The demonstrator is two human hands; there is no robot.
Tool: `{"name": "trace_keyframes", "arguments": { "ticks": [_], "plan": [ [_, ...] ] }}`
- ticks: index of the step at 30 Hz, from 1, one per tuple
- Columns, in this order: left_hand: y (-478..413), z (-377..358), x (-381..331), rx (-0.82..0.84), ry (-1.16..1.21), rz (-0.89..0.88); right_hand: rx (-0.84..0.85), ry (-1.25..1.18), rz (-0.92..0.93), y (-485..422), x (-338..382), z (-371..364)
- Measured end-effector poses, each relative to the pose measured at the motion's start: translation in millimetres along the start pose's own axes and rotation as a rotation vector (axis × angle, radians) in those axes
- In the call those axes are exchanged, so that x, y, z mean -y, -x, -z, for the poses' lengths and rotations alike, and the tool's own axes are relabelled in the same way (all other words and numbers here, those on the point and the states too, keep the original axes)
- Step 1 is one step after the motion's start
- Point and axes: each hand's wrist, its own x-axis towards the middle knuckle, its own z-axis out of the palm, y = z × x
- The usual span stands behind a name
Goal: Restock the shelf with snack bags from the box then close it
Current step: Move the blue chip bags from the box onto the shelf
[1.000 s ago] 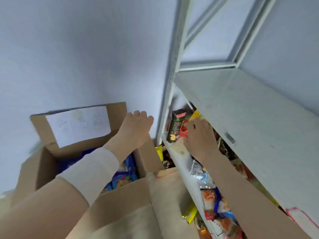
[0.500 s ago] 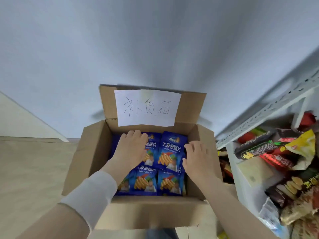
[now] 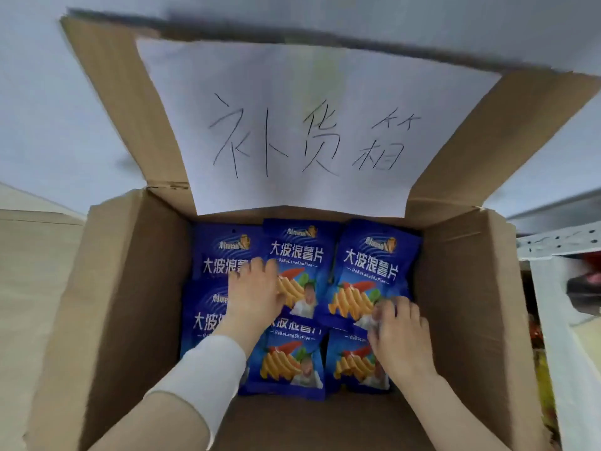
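Box [image 3: 130, 288] sits open w/ blue snack bags [image 3: 374, 271] inside. Your left hand [image 3: 253, 297] lies flat, fingers spread, on the bags. Right hand [image 3: 398, 336] curls on a bag's edge; can't tell if it's pinched. Shelf [image 3: 559, 245] at right.

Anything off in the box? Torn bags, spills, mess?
Nothing stands out. The blue snack bags lie overlapping in loose rows inside the box, none visibly torn or spilled. Both hands, left hand and right hand, rest on bags.
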Motion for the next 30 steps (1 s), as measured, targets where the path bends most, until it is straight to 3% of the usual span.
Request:
{"name": "trace_keyframes", "arguments": {
  "ticks": [6,10,15,23,30],
  "plan": [
    [-68,-76,6,0.031,0.402,0.228,0.052,-0.551,-0.546,-50,3,-68],
    [-84,-87,7,-0.081,0.67,0.315,-0.006,-0.708,-0.665,-59,11,-84],
    [-94,-83,14,-0.014,0.818,0.359,-0.06,-0.79,-0.849,-60,3,-82],
    [-45,-48,14,0.03,1.134,0.232,0.072,-1.356,-0.805,-18,-4,-54],
    [53,0,4,-0.018,1.284,0.267,0.136,-1.398,-0.746,69,-20,2]
  ]
}}
